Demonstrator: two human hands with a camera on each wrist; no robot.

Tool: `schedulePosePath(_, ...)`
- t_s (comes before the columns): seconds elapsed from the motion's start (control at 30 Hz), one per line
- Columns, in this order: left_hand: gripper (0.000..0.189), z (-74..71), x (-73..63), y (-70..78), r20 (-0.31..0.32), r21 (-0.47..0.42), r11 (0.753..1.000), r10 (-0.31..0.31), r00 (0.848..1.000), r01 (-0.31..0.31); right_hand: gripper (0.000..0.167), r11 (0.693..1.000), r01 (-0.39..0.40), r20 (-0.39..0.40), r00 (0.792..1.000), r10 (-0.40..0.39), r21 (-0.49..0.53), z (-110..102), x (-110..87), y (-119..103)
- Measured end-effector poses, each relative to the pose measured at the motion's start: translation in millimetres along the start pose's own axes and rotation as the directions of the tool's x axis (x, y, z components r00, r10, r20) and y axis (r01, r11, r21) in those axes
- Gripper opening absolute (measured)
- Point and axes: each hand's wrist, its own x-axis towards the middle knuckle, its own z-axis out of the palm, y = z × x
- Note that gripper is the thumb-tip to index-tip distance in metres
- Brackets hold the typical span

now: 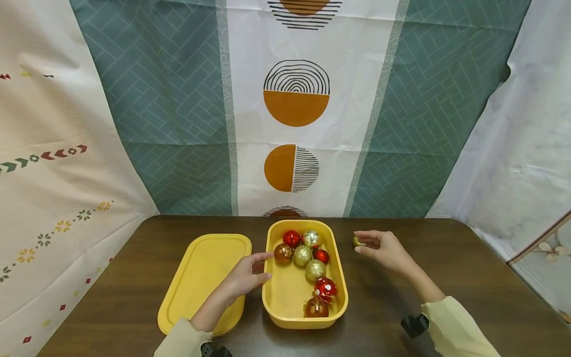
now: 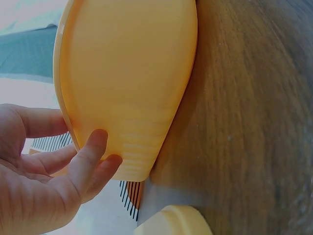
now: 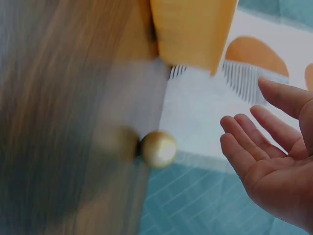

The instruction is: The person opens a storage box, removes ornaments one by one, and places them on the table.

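Note:
The fingertips of my left hand (image 1: 245,273) touch the left side of a yellow plastic box (image 1: 285,322). The left wrist view shows two of its fingers lying along the outer wall. Several shiny bauble ornaments sit inside, among them a glittery gold bauble (image 1: 315,270), a red one with white spots (image 1: 325,288) and a copper one (image 1: 315,307). Right of the box, my right hand (image 1: 385,250) hovers with thumb and fingers spread near a small gold bauble (image 1: 356,242) on the table. A gap shows between that bauble (image 3: 159,149) and the fingers in the right wrist view.
A flat yellow lid (image 1: 200,277) lies on the dark wooden table (image 1: 120,292), left of the box. Behind the table's far edge hangs a patterned curtain (image 1: 178,99). Pale cloths hang at both sides.

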Motion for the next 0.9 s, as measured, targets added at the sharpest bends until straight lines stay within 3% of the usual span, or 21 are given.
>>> schedulePosePath(0.23, 0.046, 0.1, 0.1, 0.9, -0.006, 0.004, 1.0, -0.008, 1.0, 0.008, 0.04, 0.994, 0.09, 0.085, 0.992, -0.095, 0.067, 14, -11.7, -25)
schedulePosePath(0.5, 0.047, 0.3, -2.5, 2.8, -0.011, -0.02, 1.0, 0.004, 1.0, -0.004, 0.04, 0.984, 0.15, 0.21, 0.963, -0.167, 0.092, 29, -22.3, -50)
schedulePosePath(0.67, 0.047, 0.1, -1.8, 1.1, -0.002, -0.025, 1.0, 0.017, 1.0, -0.017, 0.037, 0.979, 0.198, 0.273, 0.94, -0.204, 0.051, 39, -26.5, -60)
schedulePosePath(0.9, 0.047, -0.7, -0.1, -0.8, 0.015, -0.025, 0.999, 0.022, 1.0, -0.022, 0.034, 0.974, 0.207, 0.377, 0.899, -0.225, 0.089, 51, -26.5, -64)
